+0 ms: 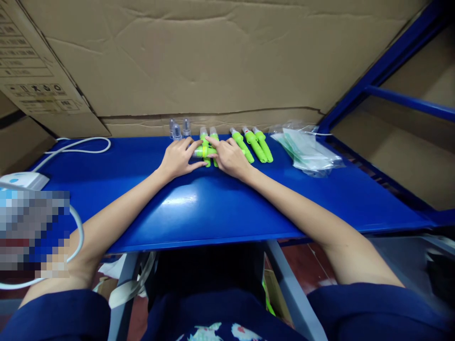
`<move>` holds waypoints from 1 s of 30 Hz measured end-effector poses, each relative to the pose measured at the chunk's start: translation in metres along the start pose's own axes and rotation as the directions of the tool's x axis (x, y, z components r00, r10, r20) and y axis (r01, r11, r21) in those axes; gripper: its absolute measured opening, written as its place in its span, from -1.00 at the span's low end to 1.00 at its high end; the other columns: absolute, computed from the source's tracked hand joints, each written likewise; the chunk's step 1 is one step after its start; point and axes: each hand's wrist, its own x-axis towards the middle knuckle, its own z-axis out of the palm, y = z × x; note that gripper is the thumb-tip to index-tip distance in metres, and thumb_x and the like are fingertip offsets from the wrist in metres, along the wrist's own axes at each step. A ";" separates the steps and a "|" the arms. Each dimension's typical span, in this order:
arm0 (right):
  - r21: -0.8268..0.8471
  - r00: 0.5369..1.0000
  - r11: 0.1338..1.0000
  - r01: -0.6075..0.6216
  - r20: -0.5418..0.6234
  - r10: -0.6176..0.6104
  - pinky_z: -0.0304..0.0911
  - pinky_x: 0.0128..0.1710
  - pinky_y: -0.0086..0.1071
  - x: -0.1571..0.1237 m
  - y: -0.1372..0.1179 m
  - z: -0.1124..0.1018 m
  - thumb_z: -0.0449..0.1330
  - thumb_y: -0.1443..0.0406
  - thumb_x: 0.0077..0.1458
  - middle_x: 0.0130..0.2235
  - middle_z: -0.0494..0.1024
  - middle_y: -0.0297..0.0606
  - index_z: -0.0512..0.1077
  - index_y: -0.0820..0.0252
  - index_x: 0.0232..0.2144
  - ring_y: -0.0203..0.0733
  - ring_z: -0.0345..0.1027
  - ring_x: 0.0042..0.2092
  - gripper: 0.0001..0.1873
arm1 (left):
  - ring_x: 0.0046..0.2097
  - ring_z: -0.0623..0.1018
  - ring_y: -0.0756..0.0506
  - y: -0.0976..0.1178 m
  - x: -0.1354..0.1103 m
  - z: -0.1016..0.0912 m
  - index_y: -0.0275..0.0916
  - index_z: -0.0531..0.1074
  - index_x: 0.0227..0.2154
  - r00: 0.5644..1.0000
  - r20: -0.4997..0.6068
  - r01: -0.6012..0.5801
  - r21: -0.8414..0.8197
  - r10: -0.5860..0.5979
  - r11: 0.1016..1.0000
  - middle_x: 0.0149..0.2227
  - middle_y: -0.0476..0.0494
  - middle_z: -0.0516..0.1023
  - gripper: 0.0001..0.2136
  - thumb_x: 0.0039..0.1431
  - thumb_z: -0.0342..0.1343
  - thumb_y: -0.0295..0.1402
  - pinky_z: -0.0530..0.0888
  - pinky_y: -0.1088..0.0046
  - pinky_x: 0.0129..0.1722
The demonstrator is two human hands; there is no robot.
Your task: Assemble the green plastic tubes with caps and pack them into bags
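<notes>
Far left on the blue desk [213, 213]: a white box [24, 180] with a white cord [81, 144] looping away from it, next to a blurred patch

Farther along, at the back edge of the desk, near the cardboard wall [213, 57]: two small clear bottles [179, 129], standing up, just behind the left hand

Left hand [177, 158]: flat on the desk, palm down, fingers spread and stretched forward, thumb pointing toward the other hand. Left grip: wide open, wrapped around nothing, only the fingertips touching the green pen [203, 151]

Between both hands: that green pen, lying sideways on the desk, pinned lightly from both sides. Under and behind it: two more green pens [209, 135], lying side by side and pointing away, clear caps toward the wall

Right hand [231, 158]: also palm down, pointer finger laid along the top of the sideways pen, other fingers curled a little. Right grip: loose, not closed around the pen, just resting on it

Just right of the right hand: three green pens [254, 144] in a row, slanted, close together, not touched by any hand

Farther right: a pile of clear plastic bags [307, 149], lying flat, apart from the pens

Far right: a blue metal frame [387, 71] rising from the edge of the desk
</notes>
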 end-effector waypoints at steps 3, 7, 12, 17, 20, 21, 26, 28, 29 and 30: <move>0.063 0.999 0.998 -0.021 0.038 0.019 0.29 -0.04 -0.15 0.001 -0.006 -0.003 -0.21 0.17 0.50 -0.09 0.63 0.06 0.15 0.40 0.37 0.04 0.53 -0.06 -0.42 | -0.03 0.61 -0.34 0.001 0.000 -0.001 -0.25 0.50 0.10 1.000 -0.028 -0.004 0.045 0.006 0.999 -0.02 -0.41 0.59 -0.36 0.29 0.00 0.21 0.43 0.16 -0.05; 0.136 0.988 0.984 -0.112 0.120 0.096 0.35 -0.06 -0.19 0.004 -0.011 -0.009 -0.20 0.19 0.48 -0.05 0.64 0.02 0.12 0.35 0.37 0.02 0.56 -0.10 -0.44 | -0.12 0.62 -0.28 0.003 0.001 0.000 -0.20 0.55 -0.01 0.998 -0.051 -0.033 0.062 0.036 0.998 -0.09 -0.35 0.62 -0.45 0.31 0.00 0.17 0.42 0.22 -0.15; 0.085 0.969 0.973 -0.214 0.147 0.200 0.36 0.01 -0.12 0.005 -0.001 -0.018 -0.18 0.12 0.48 0.02 0.62 0.10 0.30 0.38 0.22 0.12 0.55 0.01 -0.46 | -0.15 0.64 -0.25 -0.004 0.001 -0.001 -0.23 0.58 -0.08 0.991 -0.086 0.101 0.010 -0.100 0.995 -0.12 -0.29 0.66 -0.50 0.27 0.08 0.12 0.41 0.32 -0.25; 0.107 0.977 0.972 -0.209 0.061 0.204 0.33 0.08 0.02 0.001 0.029 -0.013 -0.03 0.05 0.41 0.09 0.56 0.16 0.32 0.36 0.18 0.17 0.50 0.06 -0.47 | -0.13 0.66 -0.26 -0.023 -0.002 -0.003 -0.22 0.61 -0.08 0.945 -0.127 0.300 -0.032 -0.301 0.954 -0.10 -0.24 0.69 -0.54 0.20 0.16 0.06 0.39 0.37 -0.30; 0.234 0.984 0.956 -0.176 0.034 0.173 0.37 0.05 -0.02 -0.002 0.039 -0.005 -0.02 0.11 0.39 0.10 0.53 0.16 0.33 0.33 0.14 0.11 0.49 0.04 -0.53 | -0.14 0.66 -0.25 -0.029 -0.003 -0.001 -0.20 0.63 -0.12 0.941 -0.126 0.310 -0.050 -0.314 0.949 -0.12 -0.21 0.71 -0.55 0.21 0.14 0.07 0.37 0.38 -0.32; 0.261 0.985 0.950 -0.174 0.037 0.171 0.37 0.03 -0.03 -0.002 0.040 -0.004 -0.02 0.12 0.39 0.08 0.55 0.15 0.35 0.33 0.10 0.11 0.49 0.03 -0.56 | -0.15 0.66 -0.24 -0.031 -0.003 -0.001 -0.19 0.63 -0.14 0.944 -0.119 0.303 -0.057 -0.308 0.951 -0.13 -0.21 0.71 -0.55 0.23 0.12 0.08 0.36 0.38 -0.33; 0.255 0.969 0.938 -0.235 0.134 0.207 0.37 -0.17 -0.10 -0.003 0.030 -0.005 -0.07 0.06 0.41 -0.13 0.63 0.04 0.43 0.27 -0.02 0.10 0.53 -0.15 -0.55 | -0.19 0.67 -0.21 -0.037 -0.005 -0.001 -0.19 0.64 -0.24 0.955 -0.111 0.267 -0.085 -0.276 0.960 -0.21 -0.22 0.72 -0.50 0.35 -0.06 0.08 0.32 0.38 -0.37; 0.240 0.959 0.934 -0.265 0.166 0.230 0.34 -0.26 -0.15 -0.003 0.027 -0.008 -0.16 0.01 0.43 -0.26 0.63 -0.03 0.45 0.25 -0.10 0.05 0.51 -0.26 -0.47 | -0.18 0.67 -0.22 -0.037 -0.006 -0.002 -0.20 0.64 -0.22 0.965 -0.120 0.225 -0.077 -0.234 0.971 -0.21 -0.23 0.72 -0.48 0.31 -0.03 0.13 0.33 0.37 -0.36; 0.236 0.955 0.931 -0.280 0.171 0.244 0.33 -0.29 -0.16 -0.003 0.026 -0.009 -0.22 -0.03 0.44 -0.33 0.60 -0.06 0.46 0.23 -0.15 0.02 0.49 -0.31 -0.41 | -0.17 0.68 -0.24 -0.037 -0.007 -0.002 -0.20 0.63 -0.20 0.970 -0.125 0.201 -0.068 -0.208 0.977 -0.19 -0.24 0.72 -0.47 0.26 0.01 0.17 0.34 0.36 -0.35; 0.235 0.951 0.927 -0.293 0.171 0.257 0.32 -0.31 -0.17 -0.003 0.025 -0.010 -0.27 -0.06 0.45 -0.39 0.57 -0.10 0.46 0.21 -0.21 -0.01 0.47 -0.35 -0.35 | -0.16 0.68 -0.25 -0.035 -0.007 -0.003 -0.20 0.63 -0.18 0.974 -0.129 0.178 -0.058 -0.184 0.982 -0.17 -0.25 0.71 -0.45 0.20 0.07 0.20 0.36 0.36 -0.33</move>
